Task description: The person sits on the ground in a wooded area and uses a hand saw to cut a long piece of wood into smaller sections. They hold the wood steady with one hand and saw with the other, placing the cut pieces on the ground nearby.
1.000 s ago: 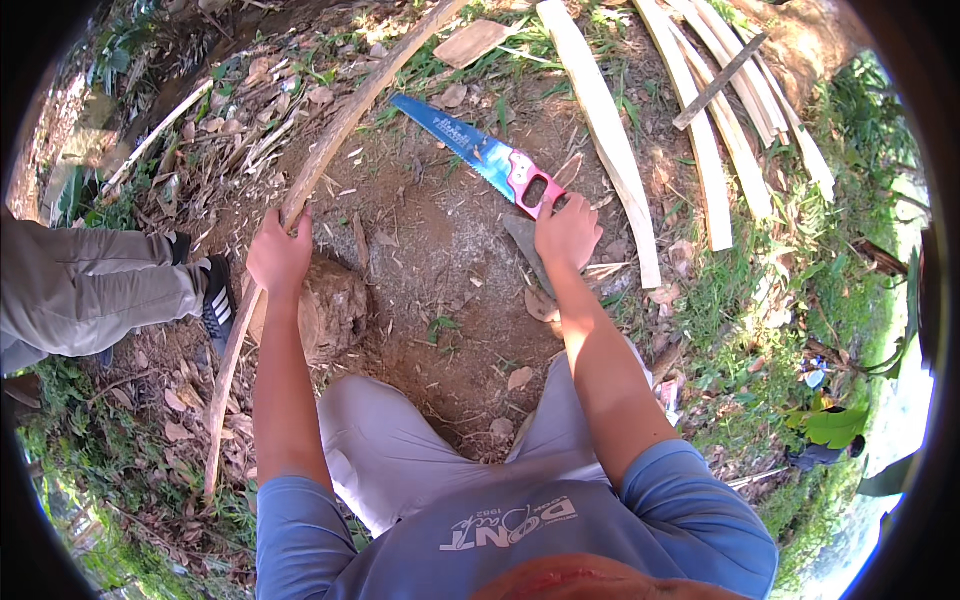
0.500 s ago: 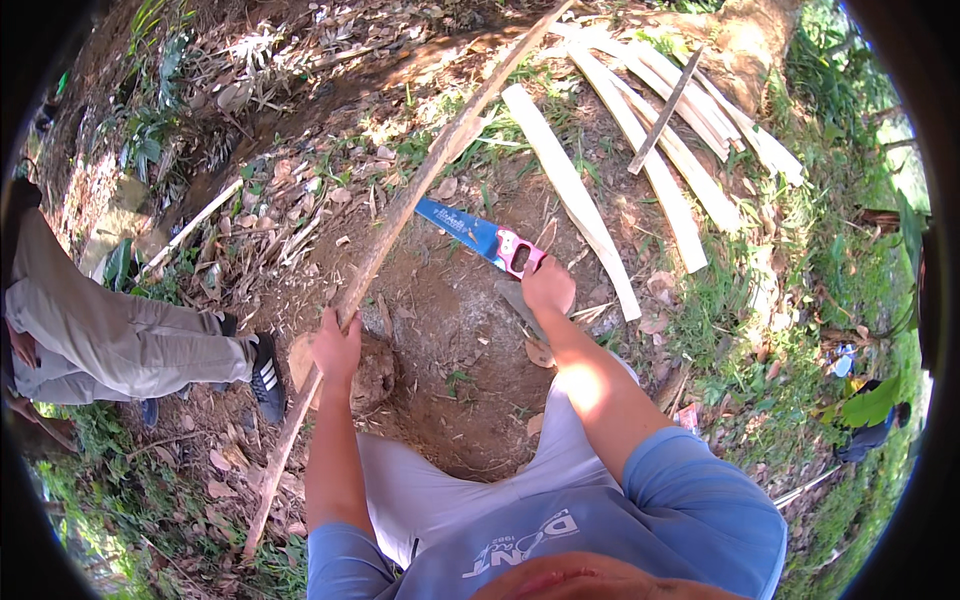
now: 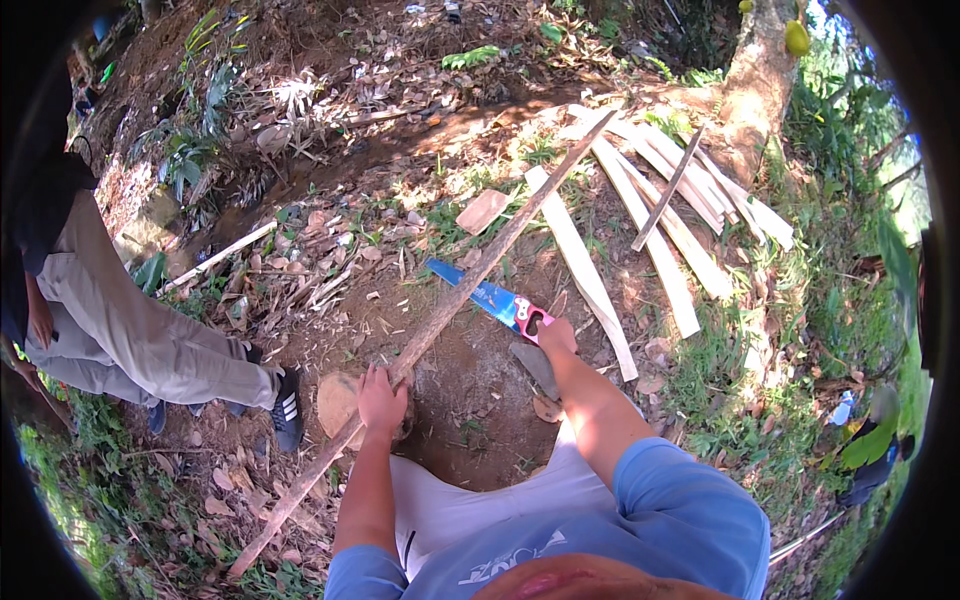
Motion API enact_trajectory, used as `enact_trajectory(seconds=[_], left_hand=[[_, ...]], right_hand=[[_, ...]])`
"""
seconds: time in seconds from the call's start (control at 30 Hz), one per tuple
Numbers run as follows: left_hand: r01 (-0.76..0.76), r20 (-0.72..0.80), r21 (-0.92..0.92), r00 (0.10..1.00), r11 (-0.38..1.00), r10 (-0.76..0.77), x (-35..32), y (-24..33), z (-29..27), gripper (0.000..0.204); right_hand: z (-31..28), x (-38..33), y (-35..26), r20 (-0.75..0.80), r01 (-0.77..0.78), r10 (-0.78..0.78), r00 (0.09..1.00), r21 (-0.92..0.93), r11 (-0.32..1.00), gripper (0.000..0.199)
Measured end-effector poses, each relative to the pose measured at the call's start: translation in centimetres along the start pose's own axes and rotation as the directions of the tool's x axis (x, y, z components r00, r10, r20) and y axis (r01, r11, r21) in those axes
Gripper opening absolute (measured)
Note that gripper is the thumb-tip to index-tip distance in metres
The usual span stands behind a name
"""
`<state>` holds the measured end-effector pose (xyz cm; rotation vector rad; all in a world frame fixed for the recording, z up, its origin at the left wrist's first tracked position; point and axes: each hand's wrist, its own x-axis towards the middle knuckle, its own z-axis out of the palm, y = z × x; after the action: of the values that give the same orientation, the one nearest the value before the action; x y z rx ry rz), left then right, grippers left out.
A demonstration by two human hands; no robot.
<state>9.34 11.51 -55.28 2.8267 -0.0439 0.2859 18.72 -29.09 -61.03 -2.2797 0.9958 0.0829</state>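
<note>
We have the left hand (image 3: pixel 382 398) clamped on a long pole (image 3: pixel 450 312), fingers (image 3: pixel 372 378) wrapped fully round it, no gap showing. The pole runs diagonally from the lower left grass up to the plank pile at upper right, and it crosses a stump (image 3: pixel 338 402) right at our grip, so the stump likely acts as a rest and the hand pins the pole down against it. The right hand (image 3: pixel 556 337) grips the pink handle of a saw (image 3: pixel 488 298), fingers closed on it; the blue blade points up-left and its tip meets the pole just above our left hand, lying near flat and across the pole. We judge that layout as a sawing setup: one hand steadies, the other drives, with the blade kept clear of the holding fingers. We cannot tell whether the teeth actually bite the wood or just rest beside it. Planks (image 3: pixel 650 215) lie fanned on the ground to the upper right, well apart from both hands, one thin stick (image 3: pixel 668 190) across them. A flat wood offcut (image 3: pixel 482 211) sits on the dirt beyond the pole. Another person's leg (image 3: pixel 140 335) and dark shoe (image 3: pixel 288 410) stand to our left, the shoe near the stump but not touching the pole. Bare soil (image 3: pixel 470 400) is under the work, leaf litter around it.
</note>
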Motion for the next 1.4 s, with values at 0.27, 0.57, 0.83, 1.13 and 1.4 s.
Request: enact_trajectory(seconds=[0.27, 0.57, 0.83, 1.13, 1.4], left_hand=[[0.032, 0.026, 0.017, 0.999, 0.999, -0.032, -0.9, -2.0, 0.4, 0.041], [-0.036, 0.045, -0.078, 0.998, 0.996, 0.039, 1.1, -0.5, 1.1, 0.035], [-0.116, -0.002, -0.090, 0.993, 0.989, 0.116, 0.7, -2.5, 1.6, 0.042], [-0.033, 0.162, -0.163, 0.985, 0.986, 0.060, 0.3, -0.8, -1.1, 0.048], [-0.072, 0.088, -0.104, 0.993, 0.992, 0.082, -0.7, -1.4, -0.4, 0.068]], right_hand=[[2.7, 0.6, -4.2, -0.179, 0.146, -0.091, 0.980, 0.322, 0.935, 0.046], [-5.6, -4.6, -5.4, 0.321, -0.281, -0.362, 0.875, 0.947, 0.158, 0.018], [-24.8, -23.3, 5.2, -0.017, 0.194, -0.392, 0.920, 0.887, 0.418, 0.042], [-31.2, -30.7, 4.4, -0.469, 0.674, -0.492, 0.734, 0.407, 0.617, 0.051], [-19.6, -29.5, -3.4, -0.234, 0.742, -0.714, 0.660, 0.353, 0.570, 0.048]])
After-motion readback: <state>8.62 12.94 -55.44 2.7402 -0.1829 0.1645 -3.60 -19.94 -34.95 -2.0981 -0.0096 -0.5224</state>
